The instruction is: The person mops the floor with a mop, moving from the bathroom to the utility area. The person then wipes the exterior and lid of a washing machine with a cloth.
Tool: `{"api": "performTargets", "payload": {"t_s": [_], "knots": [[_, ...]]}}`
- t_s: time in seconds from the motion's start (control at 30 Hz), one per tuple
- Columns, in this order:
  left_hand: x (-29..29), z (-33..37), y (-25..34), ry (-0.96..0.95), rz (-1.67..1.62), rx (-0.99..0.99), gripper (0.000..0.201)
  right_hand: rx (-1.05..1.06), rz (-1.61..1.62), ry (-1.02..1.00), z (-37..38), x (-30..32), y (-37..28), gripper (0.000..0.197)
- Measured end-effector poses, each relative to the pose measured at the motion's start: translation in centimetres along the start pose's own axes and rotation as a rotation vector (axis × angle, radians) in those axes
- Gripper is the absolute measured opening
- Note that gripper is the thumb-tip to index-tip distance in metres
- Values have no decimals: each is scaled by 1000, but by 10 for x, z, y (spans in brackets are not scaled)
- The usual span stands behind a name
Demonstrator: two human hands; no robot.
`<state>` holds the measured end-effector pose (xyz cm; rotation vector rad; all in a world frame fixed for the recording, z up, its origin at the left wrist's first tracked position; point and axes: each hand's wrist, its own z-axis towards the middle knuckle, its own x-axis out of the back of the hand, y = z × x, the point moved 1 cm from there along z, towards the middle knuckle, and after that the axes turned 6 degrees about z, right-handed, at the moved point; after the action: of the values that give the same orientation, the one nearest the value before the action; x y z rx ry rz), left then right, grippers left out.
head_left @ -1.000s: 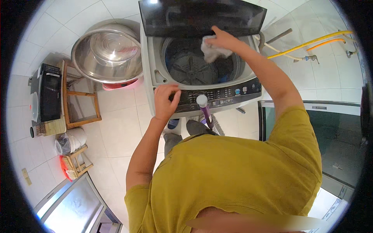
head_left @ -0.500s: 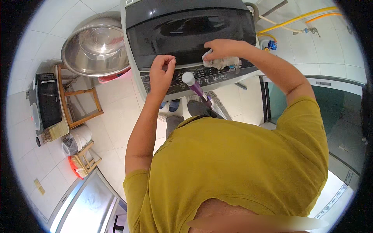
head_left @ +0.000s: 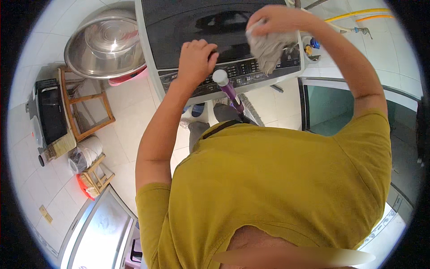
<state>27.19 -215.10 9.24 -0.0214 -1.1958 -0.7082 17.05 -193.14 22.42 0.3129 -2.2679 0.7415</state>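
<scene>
A grey, crumpled cleaning rag (head_left: 268,49) hangs from my right hand (head_left: 280,20), whose fingers are closed around its upper part. It is over the right side of a top-loading washing machine (head_left: 179,27) with a dark glossy lid. The rag's lower end overlaps the button panel (head_left: 239,69); whether it touches the panel is unclear. Over the lid's front left part is my left hand (head_left: 196,62). Its fingers are loosely bent, the thumb slightly apart, and nothing shows in it. A mop handle (head_left: 229,92), purple with a white knob, stands between me and the machine.
Large steel basins (head_left: 105,49) are left of the machine, above something pink-red. A wooden stool frame (head_left: 92,105), a black microwave-like appliance (head_left: 51,110) and a white bucket (head_left: 91,148) line the left wall. Yellow hoses (head_left: 354,14) and a tap (head_left: 363,31) are at the far right.
My right hand has lifted and moved away to the far right with the rag, which now hangs loose. The left hand has moved slightly farther and right. The whole view has shifted a little.
</scene>
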Motion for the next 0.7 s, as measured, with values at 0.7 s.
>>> {"api": "performTargets", "payload": {"t_s": [0.7], "knots": [[29, -44, -94, 154, 131, 278, 38, 186, 211, 138, 81, -75, 81, 42]]}}
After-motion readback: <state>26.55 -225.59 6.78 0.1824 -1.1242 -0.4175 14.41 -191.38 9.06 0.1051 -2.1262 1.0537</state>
